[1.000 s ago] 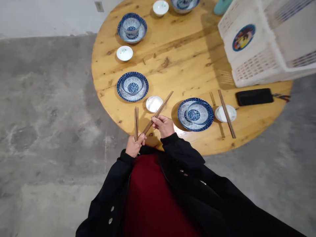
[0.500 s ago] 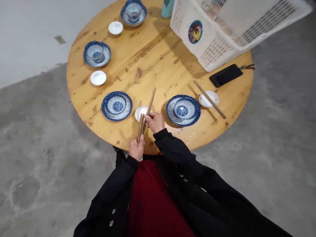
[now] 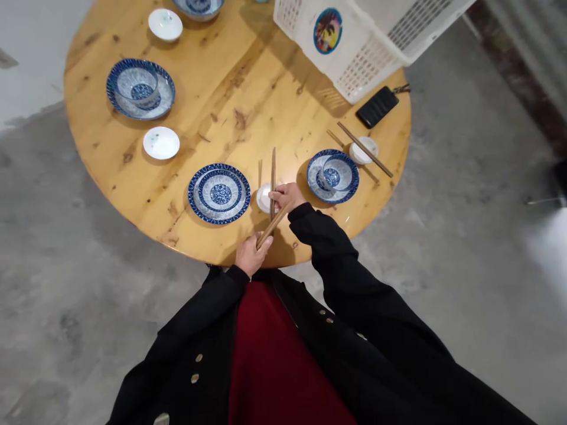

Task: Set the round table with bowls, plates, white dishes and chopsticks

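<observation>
While the person leans over the round wooden table (image 3: 230,100), both hands work at its 6 o'clock edge with two wooden chopsticks. The left hand (image 3: 250,255) is nearest the edge, and its fingers (image 3: 261,247) pinch the low end of the slanted chopstick (image 3: 272,225) against the thumb. That stick rises toward the right hand (image 3: 287,196), whose fingers (image 3: 277,193) lie pressed together and curl against the upright chopstick (image 3: 273,177). The exact grip there is partly hidden (the knuckles block it). Both chopsticks hang over the table, and the upright one stands just above a small white dish (image 3: 264,199), which the right hand nearly covers.

Just beside the hands, around 7 o'clock, lies a blue-and-white plate (image 3: 219,193). At 4 o'clock, a matching plate (image 3: 341,189) holds a bowl (image 3: 333,176). Near 3 o'clock, a pair of chopsticks (image 3: 365,149) rests across a white dish (image 3: 363,154), with a black phone (image 3: 377,106) beyond it. A white plastic basket (image 3: 341,41) sits at 1 o'clock, partly over the table. Black sleeves (image 3: 323,236) cover both arms.
</observation>
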